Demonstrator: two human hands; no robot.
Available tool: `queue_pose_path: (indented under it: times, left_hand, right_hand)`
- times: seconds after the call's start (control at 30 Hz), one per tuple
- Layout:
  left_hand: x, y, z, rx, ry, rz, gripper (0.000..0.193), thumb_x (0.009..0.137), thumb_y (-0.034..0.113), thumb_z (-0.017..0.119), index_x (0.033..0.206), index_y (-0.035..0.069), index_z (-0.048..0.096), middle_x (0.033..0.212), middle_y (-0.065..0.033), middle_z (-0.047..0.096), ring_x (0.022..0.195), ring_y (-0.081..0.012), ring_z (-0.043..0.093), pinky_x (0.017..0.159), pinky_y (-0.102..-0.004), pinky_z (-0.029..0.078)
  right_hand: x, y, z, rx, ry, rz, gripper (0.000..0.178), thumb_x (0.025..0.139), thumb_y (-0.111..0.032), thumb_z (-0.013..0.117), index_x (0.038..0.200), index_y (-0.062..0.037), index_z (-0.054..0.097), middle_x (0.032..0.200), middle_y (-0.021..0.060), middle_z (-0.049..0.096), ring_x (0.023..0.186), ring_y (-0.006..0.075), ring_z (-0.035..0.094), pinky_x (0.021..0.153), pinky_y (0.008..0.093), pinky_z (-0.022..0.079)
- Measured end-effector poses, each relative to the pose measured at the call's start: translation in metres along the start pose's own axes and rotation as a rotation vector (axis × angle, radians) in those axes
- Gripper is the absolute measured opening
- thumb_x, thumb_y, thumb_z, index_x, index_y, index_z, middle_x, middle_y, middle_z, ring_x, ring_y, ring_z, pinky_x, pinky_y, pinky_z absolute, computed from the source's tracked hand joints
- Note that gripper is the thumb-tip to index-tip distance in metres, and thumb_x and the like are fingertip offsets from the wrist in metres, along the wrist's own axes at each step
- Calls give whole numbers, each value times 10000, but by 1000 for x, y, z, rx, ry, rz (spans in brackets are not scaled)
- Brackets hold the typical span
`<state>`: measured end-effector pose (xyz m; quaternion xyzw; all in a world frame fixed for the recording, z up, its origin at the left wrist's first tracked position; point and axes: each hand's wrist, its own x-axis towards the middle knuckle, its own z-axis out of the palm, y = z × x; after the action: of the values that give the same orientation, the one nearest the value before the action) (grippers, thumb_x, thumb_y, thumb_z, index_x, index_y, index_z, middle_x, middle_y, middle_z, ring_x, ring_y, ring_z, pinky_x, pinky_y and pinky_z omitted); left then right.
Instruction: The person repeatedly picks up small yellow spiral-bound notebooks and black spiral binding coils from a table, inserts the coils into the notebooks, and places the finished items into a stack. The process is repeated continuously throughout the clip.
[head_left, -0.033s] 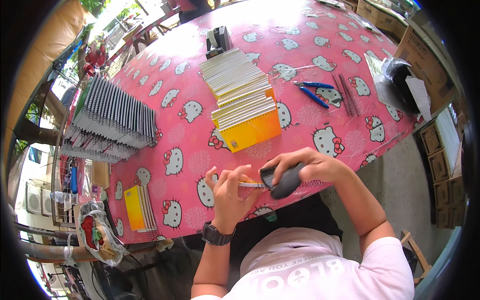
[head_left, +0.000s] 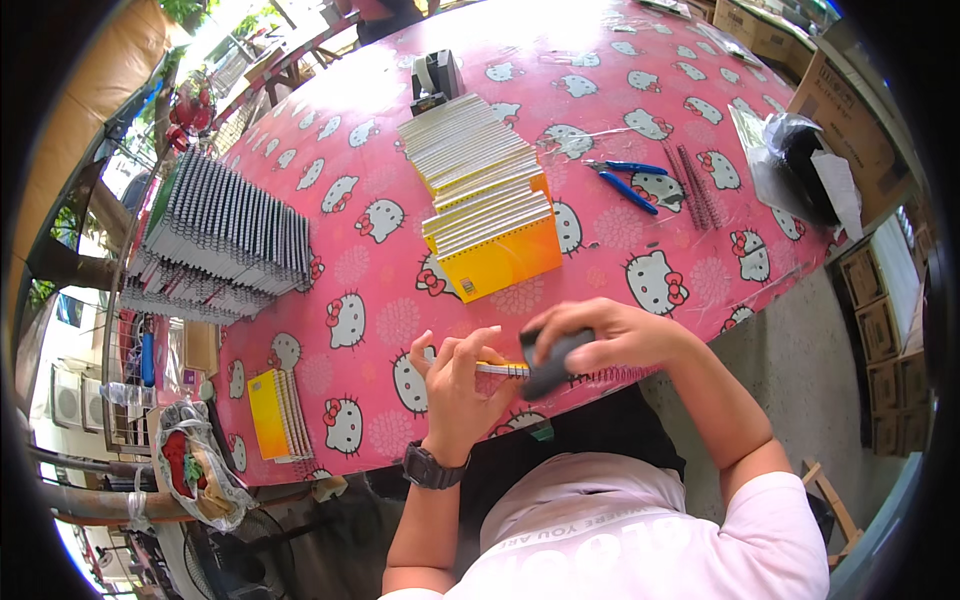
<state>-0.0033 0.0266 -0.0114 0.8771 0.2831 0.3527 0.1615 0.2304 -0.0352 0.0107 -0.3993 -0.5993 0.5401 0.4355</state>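
My left hand [head_left: 458, 378] pinches a small yellow-covered notebook [head_left: 490, 368] near the table's front edge, seen edge-on. In my right hand [head_left: 615, 335] is a smooth dark grey, rounded piece [head_left: 560, 368], whose kind I cannot make out; it is blurred. That piece lies against the right end of the notebook's punched edge, covering part of it. From behind it a dark red spiral binding coil [head_left: 620, 376] sticks out to the right. Beyond my hands stands a row of yellow notebooks [head_left: 502, 262], packed upright with their punched edges showing.
Several spiral-bound yellow notebooks [head_left: 270, 415] lie at the near left, below a tall stack of dark spiral-bound books [head_left: 225, 240]. Blue-handled cutters [head_left: 630, 185] and loose coils [head_left: 693, 188] rest at the right. A tape dispenser [head_left: 436, 80] stands behind the notebook row.
The dark piece in my right hand has shifted slightly left along the notebook's edge and tilted. My left hand and the notebook are nearly unmoved.
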Motion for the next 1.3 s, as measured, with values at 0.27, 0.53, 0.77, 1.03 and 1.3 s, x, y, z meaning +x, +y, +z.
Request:
queue_pose_path:
  times: [0.27, 0.53, 0.77, 1.03, 1.3]
  left_hand:
    - [-15, -13, 12, -889, 155, -433, 776, 694, 97, 838, 1324, 60, 385, 1151, -88, 506, 1082, -193, 499, 980, -347, 383]
    - [-34, -22, 25, -930, 89, -447, 479, 746, -37, 750, 1072, 93, 424, 1012, -46, 457, 995, -160, 482, 928, -315, 412]
    - [-32, -30, 27, -964, 80, -446, 474, 723, -73, 745, 1022, 95, 417, 1005, -46, 459, 981, -168, 484, 902, -310, 414]
    - [-29, -27, 23, -913, 55, -435, 460, 763, -29, 757, 1033, 99, 408, 1020, -39, 462, 966, -132, 483, 875, -278, 426]
    - [-25, -26, 15, -802, 30, -406, 304, 865, 23, 672, 1115, 51, 501, 1039, -46, 491, 967, -129, 496, 875, -272, 427]
  right_hand:
    - [9, 10, 4, -91, 14, 52, 548, 826, -535, 655, 1038, -30, 656, 1068, 121, 599, 969, 206, 551, 830, 322, 446]
    - [19, 2, 4, -238, 2, 69, 525, 864, -506, 629, 1038, -11, 640, 945, 71, 597, 913, 157, 544, 788, 311, 438]
    - [37, 1, 6, -569, 79, 143, 547, 853, -553, 620, 1031, -38, 662, 918, 85, 602, 897, 173, 544, 782, 315, 431]
    - [39, 2, 19, -2, -8, 52, 511, 845, -511, 651, 1047, -42, 651, 919, 116, 612, 870, 215, 577, 747, 329, 453]
    - [24, 9, 9, -519, 302, 158, 469, 777, -446, 738, 1080, -100, 651, 1098, 157, 595, 1085, 306, 525, 919, 409, 419]
